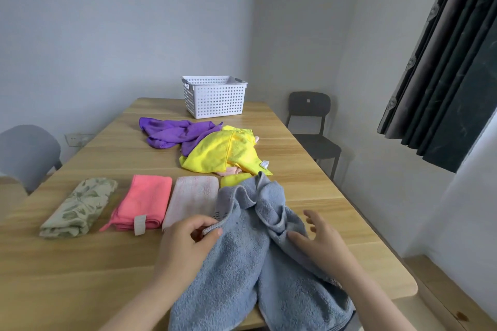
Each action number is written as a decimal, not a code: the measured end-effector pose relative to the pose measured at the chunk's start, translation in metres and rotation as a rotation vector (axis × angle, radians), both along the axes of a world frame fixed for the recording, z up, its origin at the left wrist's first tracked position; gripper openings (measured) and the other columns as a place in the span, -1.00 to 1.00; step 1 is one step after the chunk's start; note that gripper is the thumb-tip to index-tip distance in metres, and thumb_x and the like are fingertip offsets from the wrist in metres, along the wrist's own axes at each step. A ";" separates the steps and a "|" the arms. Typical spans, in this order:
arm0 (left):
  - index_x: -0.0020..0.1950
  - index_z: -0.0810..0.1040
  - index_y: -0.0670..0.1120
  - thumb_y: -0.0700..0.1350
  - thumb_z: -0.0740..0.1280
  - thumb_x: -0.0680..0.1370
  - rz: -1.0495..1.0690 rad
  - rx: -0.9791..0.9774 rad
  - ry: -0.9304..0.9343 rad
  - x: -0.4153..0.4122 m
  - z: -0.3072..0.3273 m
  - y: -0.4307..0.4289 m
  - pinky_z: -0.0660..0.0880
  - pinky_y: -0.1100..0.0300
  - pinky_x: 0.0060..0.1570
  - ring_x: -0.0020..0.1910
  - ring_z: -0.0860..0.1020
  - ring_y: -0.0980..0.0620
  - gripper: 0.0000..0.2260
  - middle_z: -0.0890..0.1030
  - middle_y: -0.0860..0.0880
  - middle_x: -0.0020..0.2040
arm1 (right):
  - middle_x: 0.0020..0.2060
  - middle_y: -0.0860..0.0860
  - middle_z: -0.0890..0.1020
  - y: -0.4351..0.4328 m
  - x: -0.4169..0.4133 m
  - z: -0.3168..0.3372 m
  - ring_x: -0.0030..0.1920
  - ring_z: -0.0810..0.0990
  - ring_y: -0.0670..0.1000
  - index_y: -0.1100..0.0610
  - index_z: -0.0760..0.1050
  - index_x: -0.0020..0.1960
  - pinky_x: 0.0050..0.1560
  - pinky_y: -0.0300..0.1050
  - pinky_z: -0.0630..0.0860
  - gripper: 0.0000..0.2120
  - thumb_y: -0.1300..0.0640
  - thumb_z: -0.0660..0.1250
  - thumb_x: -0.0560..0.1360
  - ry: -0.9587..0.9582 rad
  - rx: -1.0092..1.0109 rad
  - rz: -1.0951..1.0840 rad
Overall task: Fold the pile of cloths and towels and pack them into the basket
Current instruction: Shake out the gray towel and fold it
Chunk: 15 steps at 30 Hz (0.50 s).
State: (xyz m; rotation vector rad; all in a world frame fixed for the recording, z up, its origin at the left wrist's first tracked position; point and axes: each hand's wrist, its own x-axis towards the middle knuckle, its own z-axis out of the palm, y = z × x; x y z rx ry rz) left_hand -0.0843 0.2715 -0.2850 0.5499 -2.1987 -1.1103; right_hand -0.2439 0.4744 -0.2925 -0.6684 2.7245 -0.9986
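A wooden tabletop (80, 277) carries a rumpled blue towel (242, 263) that hangs over its near edge. A white basket (215, 97) stands at the far end. Between them lie a loose yellow cloth (226, 153) and a purple cloth (172, 131), with a row of folded cloths (145, 201) to the left. The left hand (185, 244) pinches the towel's hem. The right hand (322, 244) rests on the towel, fingers (312, 219) spread wide.

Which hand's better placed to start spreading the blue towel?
Left, probably. The left hand pinches the blue towel at its hem; the right hand is open over the bunched middle, gripping nothing.
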 end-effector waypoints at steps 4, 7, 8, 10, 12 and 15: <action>-0.23 0.67 0.05 -0.14 0.48 0.42 -0.039 0.026 0.056 -0.001 0.006 0.016 0.31 0.43 -0.40 -0.42 0.47 0.23 -0.92 0.60 0.22 -0.38 | -0.18 -0.11 0.64 0.000 -0.008 0.002 -0.19 0.57 -0.11 0.07 0.57 0.05 -0.30 -0.30 0.44 -0.75 -0.01 0.44 0.43 -0.132 -0.147 -0.019; -0.21 0.68 0.06 -0.13 0.48 0.42 -0.060 0.061 0.115 -0.004 0.016 0.021 0.36 0.45 -0.31 -0.35 0.53 0.26 -0.92 0.63 0.21 -0.32 | -0.40 0.02 0.60 0.006 -0.008 0.006 -0.33 0.53 -0.01 0.20 0.56 -0.24 -0.30 -0.03 0.46 -0.87 0.15 0.45 0.39 -0.153 -0.350 -0.089; -0.21 0.68 0.05 -0.11 0.48 0.42 -0.065 0.079 0.129 -0.005 0.020 0.023 0.40 0.41 -0.28 -0.32 0.55 0.23 -0.94 0.65 0.18 -0.30 | -0.38 0.08 0.59 0.008 -0.005 0.010 -0.32 0.53 0.04 0.21 0.54 -0.22 -0.28 -0.01 0.45 -0.90 0.19 0.43 0.38 -0.111 -0.414 -0.146; -0.19 0.69 0.02 -0.09 0.49 0.42 -0.084 0.136 0.137 -0.009 0.025 0.026 0.44 0.35 -0.29 -0.37 0.55 0.22 -0.99 0.64 0.14 -0.35 | -0.34 0.07 0.57 0.011 0.005 0.021 -0.32 0.52 0.01 0.12 0.48 -0.18 -0.30 -0.06 0.41 -0.90 0.25 0.39 0.39 0.034 -0.536 -0.252; -0.17 0.68 -0.02 -0.15 0.48 0.42 -0.120 0.234 0.087 -0.011 0.026 0.032 0.42 0.40 -0.34 -0.43 0.51 0.24 -0.96 0.63 0.11 -0.39 | -0.36 -0.02 0.51 0.014 0.024 0.030 -0.37 0.45 -0.11 0.04 0.41 -0.18 -0.36 -0.21 0.35 -0.82 0.26 0.37 0.40 0.175 -0.611 -0.234; -0.15 0.65 -0.10 -0.26 0.48 0.40 -0.129 0.382 0.015 -0.011 0.013 0.038 0.50 0.36 -0.30 -0.33 0.59 0.15 -0.91 0.69 -0.02 -0.26 | -0.36 -0.04 0.52 0.014 0.051 0.026 -0.38 0.46 -0.13 -0.01 0.44 -0.13 -0.39 -0.32 0.33 -0.84 0.15 0.41 0.40 0.194 -0.501 0.015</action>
